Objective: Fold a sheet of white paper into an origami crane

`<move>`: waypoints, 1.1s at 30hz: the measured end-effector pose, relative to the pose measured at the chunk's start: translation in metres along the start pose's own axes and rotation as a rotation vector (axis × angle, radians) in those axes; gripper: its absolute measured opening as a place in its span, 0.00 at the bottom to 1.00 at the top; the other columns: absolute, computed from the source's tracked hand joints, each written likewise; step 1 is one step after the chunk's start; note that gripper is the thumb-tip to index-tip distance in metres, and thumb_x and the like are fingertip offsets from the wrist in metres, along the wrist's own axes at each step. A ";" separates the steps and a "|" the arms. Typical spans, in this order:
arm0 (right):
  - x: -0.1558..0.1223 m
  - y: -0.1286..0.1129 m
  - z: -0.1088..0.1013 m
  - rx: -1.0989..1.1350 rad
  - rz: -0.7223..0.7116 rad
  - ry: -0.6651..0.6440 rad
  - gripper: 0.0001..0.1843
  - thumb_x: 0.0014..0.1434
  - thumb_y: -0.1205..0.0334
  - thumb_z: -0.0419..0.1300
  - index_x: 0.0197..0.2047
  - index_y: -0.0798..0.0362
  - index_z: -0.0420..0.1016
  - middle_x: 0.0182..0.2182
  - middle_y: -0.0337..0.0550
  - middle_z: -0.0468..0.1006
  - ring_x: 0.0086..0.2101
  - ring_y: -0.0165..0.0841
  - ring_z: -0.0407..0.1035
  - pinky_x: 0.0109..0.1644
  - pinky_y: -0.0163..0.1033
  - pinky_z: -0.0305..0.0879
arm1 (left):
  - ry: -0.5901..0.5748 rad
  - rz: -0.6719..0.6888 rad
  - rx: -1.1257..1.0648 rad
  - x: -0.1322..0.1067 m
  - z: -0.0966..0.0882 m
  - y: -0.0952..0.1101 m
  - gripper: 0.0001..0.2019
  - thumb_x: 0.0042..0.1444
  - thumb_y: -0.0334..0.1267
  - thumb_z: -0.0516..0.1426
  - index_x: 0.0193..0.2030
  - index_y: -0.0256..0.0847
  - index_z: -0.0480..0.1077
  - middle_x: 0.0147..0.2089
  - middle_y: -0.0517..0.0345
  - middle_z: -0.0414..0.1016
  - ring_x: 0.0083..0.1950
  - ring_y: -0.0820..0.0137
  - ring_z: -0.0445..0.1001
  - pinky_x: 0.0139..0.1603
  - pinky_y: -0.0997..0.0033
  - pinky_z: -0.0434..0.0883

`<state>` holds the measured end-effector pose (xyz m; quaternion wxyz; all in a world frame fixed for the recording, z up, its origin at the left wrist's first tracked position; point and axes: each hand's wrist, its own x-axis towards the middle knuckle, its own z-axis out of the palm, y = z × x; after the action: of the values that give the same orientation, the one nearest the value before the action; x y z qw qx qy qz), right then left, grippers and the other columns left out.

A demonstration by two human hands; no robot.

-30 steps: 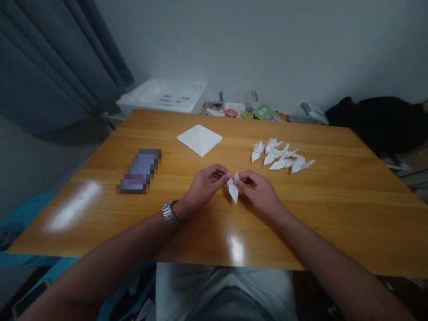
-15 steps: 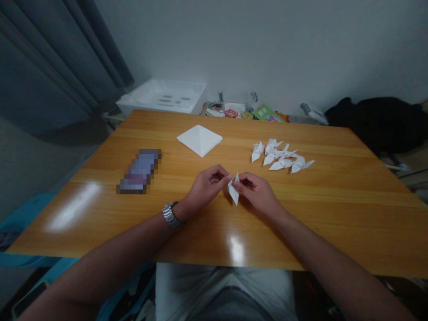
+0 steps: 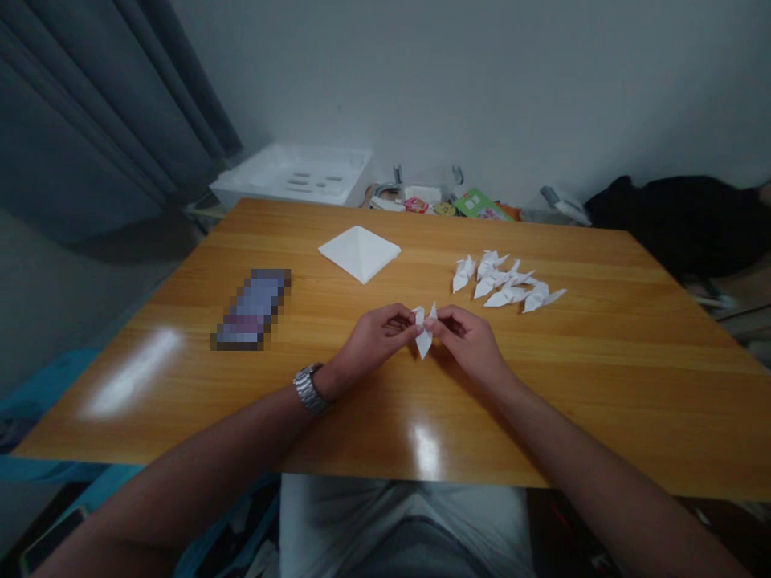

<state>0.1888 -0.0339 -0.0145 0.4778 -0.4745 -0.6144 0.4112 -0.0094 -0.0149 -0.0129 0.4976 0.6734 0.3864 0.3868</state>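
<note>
A small white folded paper piece [image 3: 424,331] sits between my two hands over the middle of the wooden table [image 3: 602,361]. My left hand [image 3: 377,337], with a metal watch on its wrist, pinches the paper's left side. From the right, my right hand [image 3: 467,341] pinches the same piece. Both hands have their fingers closed on the paper, and two pointed tips stick up between them.
Several finished white folded paper figures [image 3: 506,282] lie in a cluster at the back right. A stack of white square paper [image 3: 360,250] lies at the back centre. A blurred-out flat object [image 3: 253,307] rests to the left. Behind the table stand a white tray [image 3: 295,172] and clutter.
Both hands have drawn closer together on the paper piece, which now sits a little higher, with its two tips more spread.
</note>
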 end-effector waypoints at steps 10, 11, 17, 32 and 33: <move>0.000 -0.005 -0.002 0.045 -0.052 0.045 0.11 0.62 0.51 0.66 0.37 0.49 0.80 0.35 0.42 0.82 0.37 0.37 0.75 0.45 0.43 0.73 | -0.014 0.022 0.060 -0.001 -0.003 0.003 0.13 0.61 0.47 0.63 0.38 0.38 0.75 0.38 0.54 0.81 0.38 0.69 0.80 0.38 0.73 0.76; 0.000 -0.005 -0.002 0.045 -0.058 0.044 0.11 0.63 0.51 0.66 0.36 0.49 0.79 0.34 0.42 0.82 0.37 0.36 0.75 0.45 0.43 0.73 | -0.014 0.023 0.062 -0.001 -0.003 0.003 0.13 0.61 0.47 0.63 0.38 0.38 0.75 0.38 0.54 0.81 0.38 0.69 0.80 0.38 0.73 0.76; 0.001 -0.003 -0.001 0.043 -0.042 0.025 0.12 0.63 0.50 0.65 0.37 0.49 0.78 0.35 0.42 0.81 0.37 0.36 0.75 0.46 0.42 0.72 | -0.007 0.018 0.056 -0.001 -0.003 0.006 0.13 0.60 0.47 0.63 0.37 0.38 0.75 0.38 0.53 0.81 0.37 0.69 0.80 0.38 0.72 0.76; -0.001 -0.004 0.000 -0.046 0.074 -0.052 0.17 0.61 0.45 0.66 0.38 0.52 0.77 0.35 0.44 0.81 0.36 0.36 0.74 0.42 0.41 0.69 | 0.228 0.035 0.031 0.003 -0.006 0.003 0.12 0.59 0.46 0.65 0.39 0.39 0.72 0.38 0.55 0.81 0.38 0.69 0.81 0.38 0.71 0.78; -0.001 -0.004 0.001 -0.070 0.083 -0.076 0.17 0.61 0.46 0.66 0.38 0.52 0.78 0.35 0.44 0.81 0.35 0.36 0.74 0.42 0.41 0.69 | 0.228 0.036 0.038 0.003 -0.006 0.003 0.13 0.59 0.46 0.64 0.39 0.39 0.72 0.38 0.55 0.81 0.38 0.68 0.81 0.39 0.71 0.78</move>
<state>0.1873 -0.0360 -0.0114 0.4197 -0.4999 -0.6261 0.4266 -0.0136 -0.0107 -0.0088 0.4303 0.6413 0.4355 0.4624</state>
